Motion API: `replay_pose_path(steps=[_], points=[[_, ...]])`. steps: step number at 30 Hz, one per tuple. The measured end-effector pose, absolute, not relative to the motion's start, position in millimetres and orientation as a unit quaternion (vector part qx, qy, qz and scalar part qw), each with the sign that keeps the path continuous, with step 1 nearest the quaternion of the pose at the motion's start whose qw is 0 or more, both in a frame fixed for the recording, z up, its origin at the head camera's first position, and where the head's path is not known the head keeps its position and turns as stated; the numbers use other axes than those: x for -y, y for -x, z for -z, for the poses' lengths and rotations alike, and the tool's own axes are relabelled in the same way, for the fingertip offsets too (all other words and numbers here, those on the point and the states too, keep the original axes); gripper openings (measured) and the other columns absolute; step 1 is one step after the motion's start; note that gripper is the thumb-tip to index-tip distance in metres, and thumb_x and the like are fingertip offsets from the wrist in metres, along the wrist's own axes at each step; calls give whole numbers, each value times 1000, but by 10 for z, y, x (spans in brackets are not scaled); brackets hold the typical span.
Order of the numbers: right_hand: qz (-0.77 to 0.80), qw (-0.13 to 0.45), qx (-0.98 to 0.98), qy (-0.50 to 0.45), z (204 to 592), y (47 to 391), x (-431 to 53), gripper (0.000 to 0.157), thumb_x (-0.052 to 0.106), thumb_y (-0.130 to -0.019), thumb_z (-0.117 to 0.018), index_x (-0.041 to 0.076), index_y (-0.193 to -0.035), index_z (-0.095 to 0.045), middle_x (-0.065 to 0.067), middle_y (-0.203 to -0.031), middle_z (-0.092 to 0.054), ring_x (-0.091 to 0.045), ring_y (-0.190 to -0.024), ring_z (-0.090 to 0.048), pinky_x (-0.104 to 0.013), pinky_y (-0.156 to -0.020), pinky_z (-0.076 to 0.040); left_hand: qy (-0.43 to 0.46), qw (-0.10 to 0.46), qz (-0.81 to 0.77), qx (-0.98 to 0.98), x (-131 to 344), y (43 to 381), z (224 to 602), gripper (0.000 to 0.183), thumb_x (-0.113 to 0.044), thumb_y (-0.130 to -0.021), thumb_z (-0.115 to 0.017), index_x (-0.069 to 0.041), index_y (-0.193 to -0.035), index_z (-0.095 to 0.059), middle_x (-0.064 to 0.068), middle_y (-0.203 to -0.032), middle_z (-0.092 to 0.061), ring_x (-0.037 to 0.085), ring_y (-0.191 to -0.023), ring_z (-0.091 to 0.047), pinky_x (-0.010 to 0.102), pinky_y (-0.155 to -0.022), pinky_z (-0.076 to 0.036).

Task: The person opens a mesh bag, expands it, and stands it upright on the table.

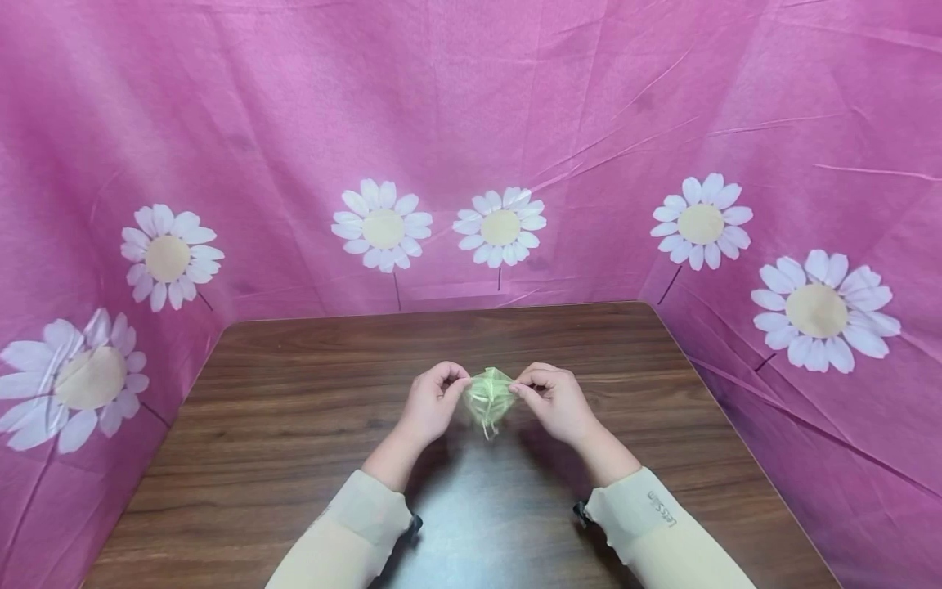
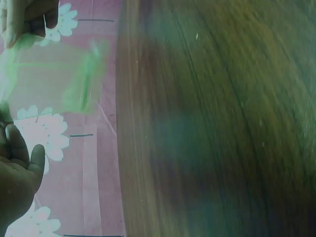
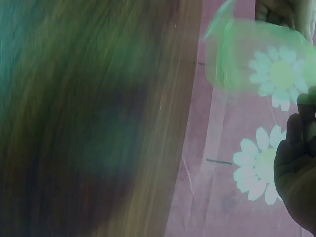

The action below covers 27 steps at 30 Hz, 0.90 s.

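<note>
A small sheer light-green pouch (image 1: pixel 489 397), with a pale string end hanging toward the person, is stretched between the two hands over the table. My left hand (image 1: pixel 434 401) pinches its left edge between thumb and fingers. At the opposite edge, my right hand (image 1: pixel 555 401) grips it the same way. Both wrist views show the green fabric (image 2: pixel 86 81) as see-through, with the printed flowers visible through it in the right wrist view (image 3: pixel 232 54). Nothing inside the pouch can be made out.
Under the hands lies a dark wood-grain table (image 1: pixel 294 458) with rounded far corners. A pink cloth (image 1: pixel 441 98) printed with large white daisies surrounds it at the back and on both sides. Light sleeves (image 1: pixel 353 523) cover the forearms, with dark devices at the wrists.
</note>
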State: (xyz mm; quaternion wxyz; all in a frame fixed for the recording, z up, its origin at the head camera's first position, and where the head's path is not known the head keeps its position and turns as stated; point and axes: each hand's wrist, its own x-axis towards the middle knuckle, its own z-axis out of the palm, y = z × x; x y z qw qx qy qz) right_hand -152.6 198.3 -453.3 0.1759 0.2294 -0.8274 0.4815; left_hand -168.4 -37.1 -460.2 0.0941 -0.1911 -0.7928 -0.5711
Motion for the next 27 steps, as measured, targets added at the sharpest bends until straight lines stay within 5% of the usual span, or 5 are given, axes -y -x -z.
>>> replay_pose_path(steps=[7,12,20,27], points=[[-470,135,844,-222,4512,1526,-2029,5,3,-91,-82,6,-89,-79,2,-86,-73,-11,-76,-64,-27,-66,-54,244,118,532,802,383,1700,4593,4,-6,-97,-74,-5,-94,-72,5,-92,-71,21,-88,-63,34,-80,-55],[-506,86,838,-183,4408,1559,-2034,14,8,-101,-70,-3,-108,-74,-12,-92,-74,-12,-80,-65,-27,-70,-53,275,144,506,805,369,1705,4584,4,-11,-97,-74,-7,-96,-73,4,-102,-69,24,-105,-64,40,-91,-55],[-509,-48,822,-250,4209,1805,-1994,30,0,-106,-55,-11,-131,-65,-25,-123,-71,-32,-111,-69,-44,-97,-56,291,124,472,823,368,1689,4560,6,-6,-96,-76,-12,-95,-74,3,-101,-62,22,-101,-59,41,-89,-52],[-507,-163,801,-274,4227,1900,-1980,45,-6,-93,-51,-11,-136,-63,-19,-115,-72,-24,-104,-65,-42,-92,-56,303,112,485,813,339,1679,4568,10,-4,-94,-77,-13,-91,-72,1,-97,-61,18,-89,-61,40,-79,-56]])
